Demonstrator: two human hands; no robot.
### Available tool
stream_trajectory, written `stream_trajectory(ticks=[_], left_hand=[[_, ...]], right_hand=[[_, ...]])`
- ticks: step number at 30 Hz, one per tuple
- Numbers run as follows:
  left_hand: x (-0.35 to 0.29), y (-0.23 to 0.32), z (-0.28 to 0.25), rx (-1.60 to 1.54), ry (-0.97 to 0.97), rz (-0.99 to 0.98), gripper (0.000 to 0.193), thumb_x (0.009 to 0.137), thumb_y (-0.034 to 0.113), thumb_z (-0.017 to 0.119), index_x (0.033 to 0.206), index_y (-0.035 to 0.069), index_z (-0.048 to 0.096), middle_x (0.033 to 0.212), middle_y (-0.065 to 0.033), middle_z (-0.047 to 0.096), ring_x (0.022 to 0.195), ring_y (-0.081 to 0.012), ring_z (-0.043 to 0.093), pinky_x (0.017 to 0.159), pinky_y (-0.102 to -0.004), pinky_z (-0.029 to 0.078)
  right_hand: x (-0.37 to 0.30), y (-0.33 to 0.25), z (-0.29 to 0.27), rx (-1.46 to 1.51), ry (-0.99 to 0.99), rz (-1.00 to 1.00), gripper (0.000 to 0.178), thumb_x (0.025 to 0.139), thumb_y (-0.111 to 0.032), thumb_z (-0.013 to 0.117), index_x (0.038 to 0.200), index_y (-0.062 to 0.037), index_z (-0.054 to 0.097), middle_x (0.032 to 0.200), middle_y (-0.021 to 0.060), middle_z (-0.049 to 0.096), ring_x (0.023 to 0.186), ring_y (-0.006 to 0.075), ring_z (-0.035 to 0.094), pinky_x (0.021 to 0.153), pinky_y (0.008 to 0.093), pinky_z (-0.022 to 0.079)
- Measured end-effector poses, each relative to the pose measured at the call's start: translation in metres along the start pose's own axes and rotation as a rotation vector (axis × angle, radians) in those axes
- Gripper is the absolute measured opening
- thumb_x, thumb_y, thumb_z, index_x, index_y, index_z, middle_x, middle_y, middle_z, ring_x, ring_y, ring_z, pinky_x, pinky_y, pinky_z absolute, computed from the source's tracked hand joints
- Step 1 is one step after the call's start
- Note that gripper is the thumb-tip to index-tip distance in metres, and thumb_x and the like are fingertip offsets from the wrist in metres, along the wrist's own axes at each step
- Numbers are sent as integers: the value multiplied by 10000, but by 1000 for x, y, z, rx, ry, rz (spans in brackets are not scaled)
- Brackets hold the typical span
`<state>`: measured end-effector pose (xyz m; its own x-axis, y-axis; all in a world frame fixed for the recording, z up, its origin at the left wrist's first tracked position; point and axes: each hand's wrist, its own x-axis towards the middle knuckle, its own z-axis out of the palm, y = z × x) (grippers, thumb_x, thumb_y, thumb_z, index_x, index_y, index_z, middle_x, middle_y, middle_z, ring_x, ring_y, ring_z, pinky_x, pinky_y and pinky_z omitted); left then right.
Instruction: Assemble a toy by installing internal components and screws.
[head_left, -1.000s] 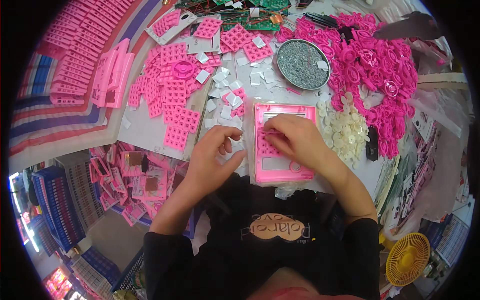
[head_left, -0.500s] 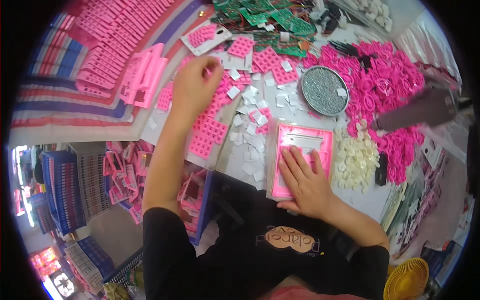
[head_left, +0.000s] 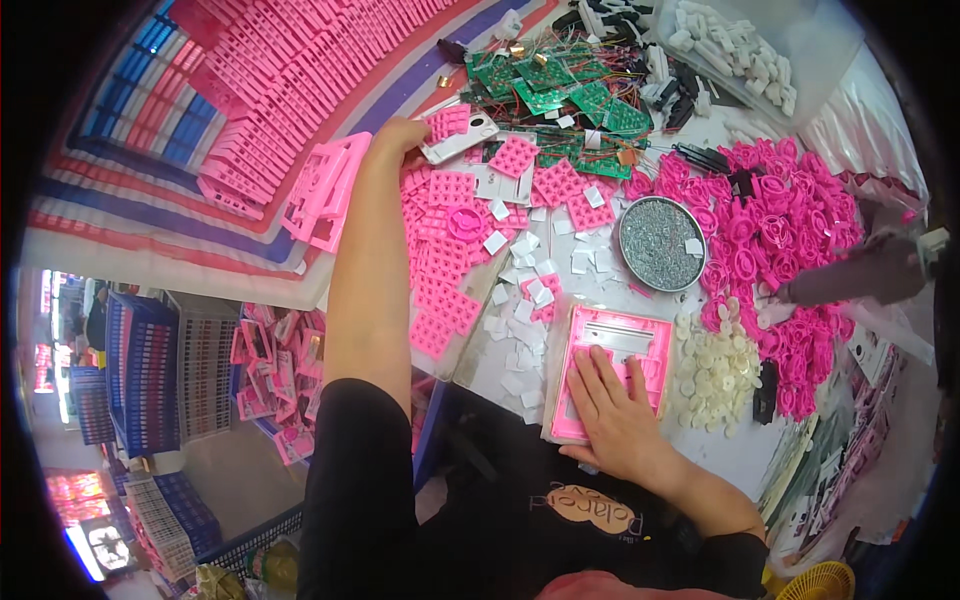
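My left hand (head_left: 398,138) is stretched far forward, its fingers curled at the near left end of a white panel (head_left: 478,132) with a dark round hole. A pink keypad (head_left: 447,122) lies on that panel beside the fingertips. Part of the fingers is hidden behind the hand itself. My right hand (head_left: 618,412) rests flat, fingers spread, on a rectangular pink case (head_left: 655,335) with silvery strips inside. The case sits in a light-coloured holder (head_left: 551,400). Pink keypads (head_left: 440,285) lie piled along my left forearm, with small white squares (head_left: 520,330) scattered between them and the case.
A round tin of small metal parts (head_left: 660,245) stands beyond the case. Pink rings (head_left: 780,230) and off-white discs (head_left: 718,375) are heaped to the right. Green circuit boards (head_left: 560,85) lie at the back, stacked pink cases (head_left: 290,90) at left. A dark tool (head_left: 850,275) juts in from the right.
My left hand has moved forward and left, from over the keypad pile to the white panel. My right hand stays on the pink case. The whole view has shifted, so the table sits lower.
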<state>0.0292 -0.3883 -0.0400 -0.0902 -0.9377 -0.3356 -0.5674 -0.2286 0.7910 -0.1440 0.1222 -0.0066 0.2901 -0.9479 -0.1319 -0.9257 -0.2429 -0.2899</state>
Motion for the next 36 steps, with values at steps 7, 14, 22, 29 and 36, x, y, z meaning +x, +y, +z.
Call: stream_trajectory(ticks=[7, 14, 22, 29, 36], left_hand=[[-116, 46, -26, 71, 202, 509, 431, 838, 224, 745, 1148, -68, 677, 700, -80, 654, 557, -163, 589, 534, -315, 467], [-161, 48, -53, 476, 349, 652, 520, 836, 409, 722, 1167, 8, 709, 733, -172, 677, 672, -272, 692, 631, -417, 508], [-157, 49, -9, 1044, 98, 607, 511, 837, 444, 687, 1156, 46, 706, 928, -218, 729, 906, -387, 700, 813, -491, 531], [-96, 104, 47, 977, 12, 529, 632, 771, 528, 762, 1101, -9, 714, 1063, -226, 728, 984, -371, 708, 862, -457, 551], [-119, 40, -15, 916, -39, 408, 1144, 669, 592, 848, 1496, -46, 381, 1383, -349, 520, 1304, -395, 547, 1079, -422, 454]], right_hand=[[-4, -1, 4, 10, 44, -11, 980, 755, -558, 761, 1471, 25, 434, 1572, 211, 372, 1507, 374, 267, 1168, 650, 200], [-4, 0, 6, -25, 55, -48, 1011, 751, -573, 752, 1475, 43, 407, 1579, 233, 340, 1509, 390, 253, 1165, 653, 199], [-5, 2, 2, -34, 52, -34, 1012, 762, -578, 745, 1482, 39, 394, 1588, 238, 321, 1512, 396, 245, 1159, 659, 206], [-4, 1, -2, 41, 39, -45, 971, 759, -515, 777, 1475, 29, 410, 1601, 228, 305, 1518, 388, 236, 1147, 664, 238], [15, 11, -27, 168, 339, -113, 711, 754, -377, 777, 1338, -35, 561, 1416, 204, 496, 1372, 380, 422, 1095, 614, 350]])
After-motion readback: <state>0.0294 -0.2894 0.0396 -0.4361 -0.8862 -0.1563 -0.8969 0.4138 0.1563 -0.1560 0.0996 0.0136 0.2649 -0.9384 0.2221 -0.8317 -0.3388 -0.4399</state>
